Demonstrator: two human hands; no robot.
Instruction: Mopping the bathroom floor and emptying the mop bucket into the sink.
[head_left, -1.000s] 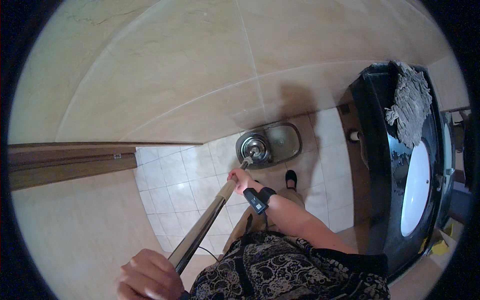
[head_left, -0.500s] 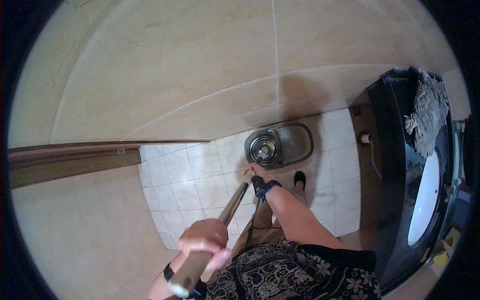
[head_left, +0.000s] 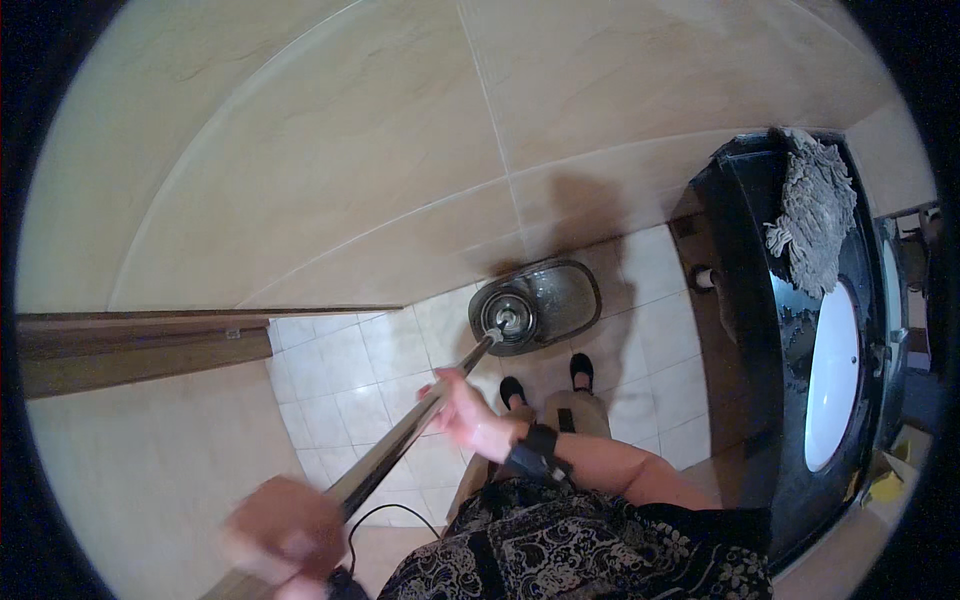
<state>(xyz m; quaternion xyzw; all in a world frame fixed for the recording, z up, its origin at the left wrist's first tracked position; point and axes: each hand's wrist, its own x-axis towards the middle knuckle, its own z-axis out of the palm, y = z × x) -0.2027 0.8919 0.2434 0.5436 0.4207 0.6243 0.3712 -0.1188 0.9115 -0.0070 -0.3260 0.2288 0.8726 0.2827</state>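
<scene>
My left hand (head_left: pixel 285 530), blurred, is closed around the upper part of a long metal pole (head_left: pixel 390 447) at the lower left. My right hand (head_left: pixel 462 410) holds the pole loosely farther down, its fingers slightly spread around it. The pole's lower end reaches into the round steel spin basket (head_left: pixel 510 310) of an oval dark bucket (head_left: pixel 565 300), which stands on the tiled floor beside the wall. My feet are just below the bucket.
At right, a dark counter (head_left: pixel 745 230) carries a grey mop pad (head_left: pixel 812 215) and a white basin (head_left: pixel 830 390), with a pipe beneath. A wooden door frame (head_left: pixel 140 350) is at left; a beige tiled wall (head_left: pixel 350 130) rises beyond the bucket. A black cable loops low.
My left hand came inward half a second ago and has swung back toward the lower left. My right hand is farther from the bucket and looser on the pole. Both feet now show.
</scene>
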